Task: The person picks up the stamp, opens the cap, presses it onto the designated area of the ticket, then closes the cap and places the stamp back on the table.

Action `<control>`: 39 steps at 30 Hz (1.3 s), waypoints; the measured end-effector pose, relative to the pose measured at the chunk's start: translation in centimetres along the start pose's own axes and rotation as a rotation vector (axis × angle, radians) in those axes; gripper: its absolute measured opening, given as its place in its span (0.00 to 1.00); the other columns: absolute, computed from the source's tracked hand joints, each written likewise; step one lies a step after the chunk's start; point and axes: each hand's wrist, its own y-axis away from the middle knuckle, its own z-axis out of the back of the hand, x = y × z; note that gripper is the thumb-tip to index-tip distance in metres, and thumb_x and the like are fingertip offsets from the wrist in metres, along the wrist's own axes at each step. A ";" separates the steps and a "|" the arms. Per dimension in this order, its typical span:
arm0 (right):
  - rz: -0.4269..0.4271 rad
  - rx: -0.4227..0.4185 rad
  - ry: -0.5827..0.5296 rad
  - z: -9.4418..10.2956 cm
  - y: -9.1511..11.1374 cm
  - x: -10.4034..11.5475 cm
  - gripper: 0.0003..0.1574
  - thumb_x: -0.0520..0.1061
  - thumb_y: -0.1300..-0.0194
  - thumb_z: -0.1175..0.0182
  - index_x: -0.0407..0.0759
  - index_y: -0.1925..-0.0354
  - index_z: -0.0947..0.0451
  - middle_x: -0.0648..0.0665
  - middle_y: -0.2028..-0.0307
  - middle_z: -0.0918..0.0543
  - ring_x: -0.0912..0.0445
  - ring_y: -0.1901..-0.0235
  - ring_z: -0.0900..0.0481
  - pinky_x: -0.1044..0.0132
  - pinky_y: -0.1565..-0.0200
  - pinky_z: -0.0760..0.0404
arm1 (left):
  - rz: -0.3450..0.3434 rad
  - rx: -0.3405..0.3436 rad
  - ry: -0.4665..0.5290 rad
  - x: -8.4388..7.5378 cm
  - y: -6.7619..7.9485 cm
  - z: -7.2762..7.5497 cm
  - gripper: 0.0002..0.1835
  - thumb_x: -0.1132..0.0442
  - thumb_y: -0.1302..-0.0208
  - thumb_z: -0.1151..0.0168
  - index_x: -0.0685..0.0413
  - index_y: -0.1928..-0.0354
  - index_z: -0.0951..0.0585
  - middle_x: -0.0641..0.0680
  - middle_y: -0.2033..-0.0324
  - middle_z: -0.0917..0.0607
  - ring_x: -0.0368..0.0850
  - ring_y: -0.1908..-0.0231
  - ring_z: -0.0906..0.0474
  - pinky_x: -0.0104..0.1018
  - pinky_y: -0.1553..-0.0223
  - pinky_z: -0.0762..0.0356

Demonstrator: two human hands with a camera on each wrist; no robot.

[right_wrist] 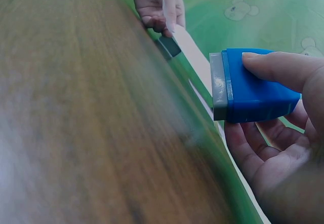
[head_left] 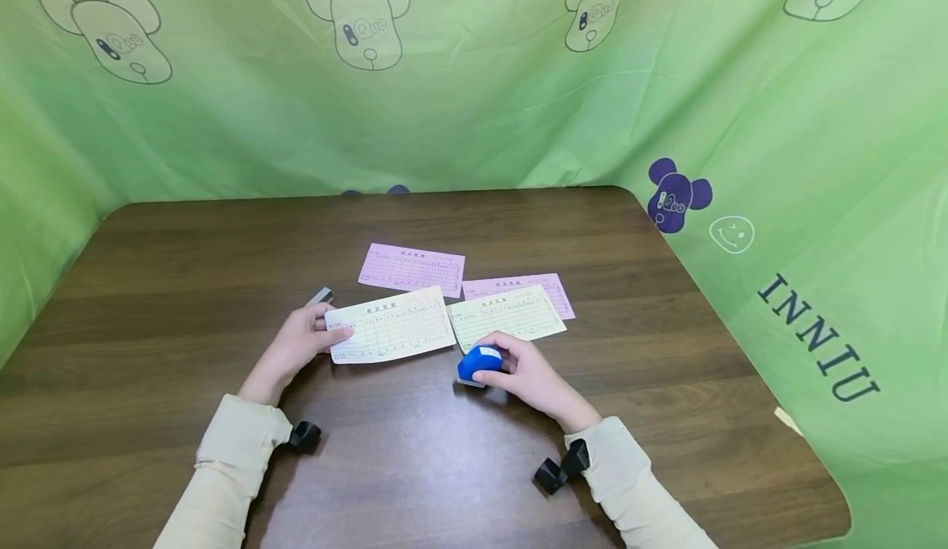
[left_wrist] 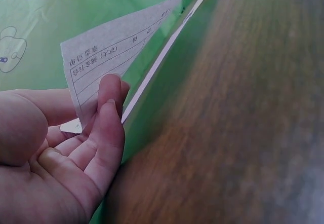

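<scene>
My left hand [head_left: 299,339] pinches the left end of a pale printed form slip [head_left: 392,327], raised off the table. In the left wrist view, that slip [left_wrist: 109,49] curves upward from between the thumb and fingers. Just beyond the left hand lies a small grey block [head_left: 320,296], partly hidden; its kind cannot be told. My right hand [head_left: 536,376] grips a blue stamp [head_left: 481,363] with a grey base, close to the table. Thumb and fingers hold the stamp from opposite sides in the right wrist view. A second pale slip [head_left: 507,318] lies beyond the stamp.
Two pink form slips lie farther back: one at the left [head_left: 411,269], the other [head_left: 559,294] partly under the second pale slip. The brown wooden table [head_left: 185,269] is bordered by a green printed cloth [head_left: 481,121] at the back and sides.
</scene>
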 end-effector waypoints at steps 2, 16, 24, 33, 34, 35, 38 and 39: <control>0.000 0.000 0.001 0.0 0.0 0.0 0.21 0.38 0.39 0.34 0.32 0.49 0.27 0.34 0.53 0.21 0.53 0.56 0.23 0.74 0.53 0.22 | -0.006 0.004 -0.002 0.0 0.2 0.0 0.13 0.69 0.37 0.38 0.72 0.55 0.26 0.56 0.68 0.14 0.32 0.72 0.23 0.26 0.69 0.23; 0.016 0.002 0.005 0.1 0.1 0.2 0.20 0.36 0.39 0.35 0.31 0.50 0.27 0.33 0.54 0.21 0.60 0.58 0.22 0.74 0.53 0.22 | -0.045 0.011 -0.012 0.5 0.7 -0.2 0.16 0.69 0.37 0.38 0.74 0.52 0.27 0.54 0.70 0.15 0.31 0.73 0.24 0.25 0.71 0.26; 0.008 0.010 -0.006 0.0 0.1 0.3 0.20 0.37 0.39 0.35 0.32 0.49 0.27 0.33 0.54 0.20 0.62 0.59 0.22 0.75 0.53 0.22 | -0.043 0.002 -0.009 0.6 1.2 -0.3 0.15 0.70 0.38 0.39 0.73 0.52 0.27 0.50 0.72 0.16 0.31 0.73 0.24 0.25 0.71 0.26; 0.012 0.008 -0.017 -0.1 0.1 0.2 0.20 0.36 0.39 0.35 0.31 0.50 0.27 0.33 0.55 0.20 0.62 0.60 0.22 0.75 0.55 0.22 | -0.070 0.009 -0.032 0.6 1.5 -0.5 0.14 0.70 0.38 0.38 0.73 0.55 0.26 0.55 0.70 0.14 0.32 0.73 0.23 0.26 0.71 0.25; 0.015 0.007 -0.019 -0.1 0.1 0.1 0.20 0.36 0.39 0.35 0.30 0.50 0.27 0.33 0.55 0.21 0.62 0.60 0.22 0.75 0.55 0.22 | -0.071 0.010 -0.028 0.6 1.5 -0.5 0.13 0.70 0.39 0.38 0.72 0.56 0.26 0.56 0.70 0.14 0.32 0.73 0.23 0.26 0.71 0.25; 0.017 0.007 -0.021 -0.1 0.0 0.1 0.20 0.36 0.39 0.35 0.30 0.50 0.27 0.33 0.55 0.21 0.62 0.61 0.22 0.75 0.55 0.22 | -0.077 0.015 -0.025 0.6 1.6 -0.6 0.13 0.71 0.39 0.38 0.73 0.56 0.26 0.56 0.70 0.14 0.32 0.73 0.23 0.26 0.71 0.25; 0.021 0.007 -0.027 -0.1 0.0 0.0 0.20 0.36 0.39 0.35 0.30 0.50 0.27 0.33 0.55 0.21 0.62 0.61 0.22 0.74 0.55 0.22 | -0.091 0.027 -0.023 0.6 1.7 -0.7 0.12 0.71 0.39 0.38 0.73 0.57 0.26 0.57 0.70 0.14 0.31 0.74 0.23 0.26 0.71 0.24; 0.019 0.005 -0.029 -0.1 0.0 -0.1 0.20 0.36 0.39 0.35 0.30 0.50 0.27 0.33 0.55 0.21 0.63 0.61 0.22 0.75 0.55 0.22 | -0.096 0.031 -0.024 0.6 1.7 -0.8 0.12 0.71 0.39 0.38 0.73 0.57 0.26 0.56 0.70 0.14 0.31 0.74 0.23 0.26 0.72 0.24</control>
